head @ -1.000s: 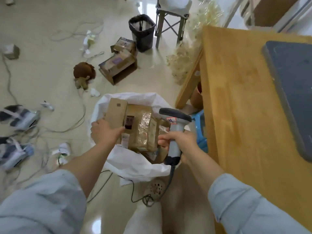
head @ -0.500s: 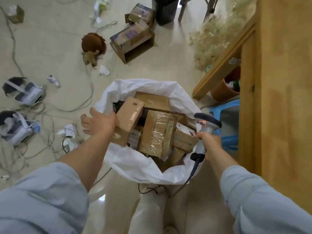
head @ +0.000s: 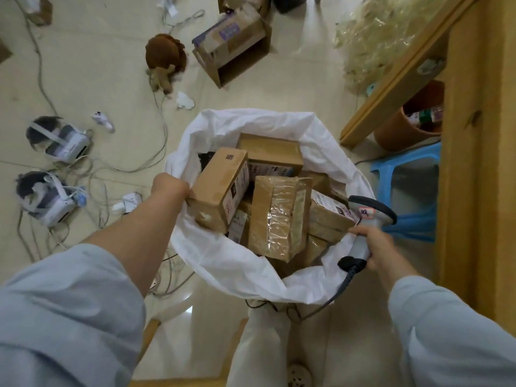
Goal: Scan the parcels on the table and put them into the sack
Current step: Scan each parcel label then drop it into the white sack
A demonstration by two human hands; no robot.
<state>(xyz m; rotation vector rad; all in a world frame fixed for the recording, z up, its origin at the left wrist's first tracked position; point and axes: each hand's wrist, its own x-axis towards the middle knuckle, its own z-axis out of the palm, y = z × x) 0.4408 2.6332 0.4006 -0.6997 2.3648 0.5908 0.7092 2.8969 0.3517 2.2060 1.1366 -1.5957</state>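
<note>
A loose pale blue-grey fabric sleeve (head: pixel 64 317) covers the left arm, and a matching right sleeve (head: pixel 452 331) covers the other. Both end above bare forearms. Nearer are cream trousers (head: pixel 262 347) and a cream perforated slipper (head: pixel 299 377).

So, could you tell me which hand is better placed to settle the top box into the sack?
Left, probably. The left hand is against the cardboard box at the rim of the sack, while the right hand grips the scanner on the opposite side.
</note>
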